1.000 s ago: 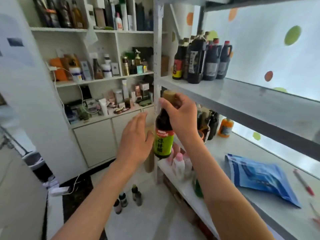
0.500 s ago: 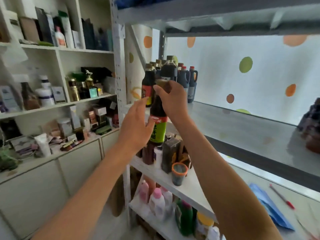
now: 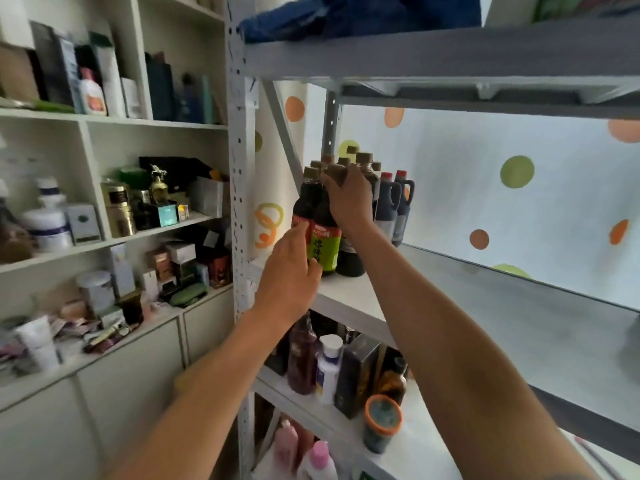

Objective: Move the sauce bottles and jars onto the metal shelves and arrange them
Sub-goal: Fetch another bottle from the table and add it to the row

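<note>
White wallpaper with orange and green dots backs our grey metal shelf [image 3: 502, 327], a smooth flat board on perforated steel posts. Our right hand [image 3: 349, 202] curls round the neck of the green-labelled bottle [image 3: 323, 237], a dark, round glass shape standing upright on the shelf's left end. Our left hand [image 3: 287, 275] rests its nearly straight fingers against the label's lower side. Behind crowd roughly eight more brown-capped dark bottles [image 3: 363, 164] and two red-capped jugs [image 3: 394, 202] with handles. One orange-rimmed jar [image 3: 381, 422] stands on the shelf below.
</note>
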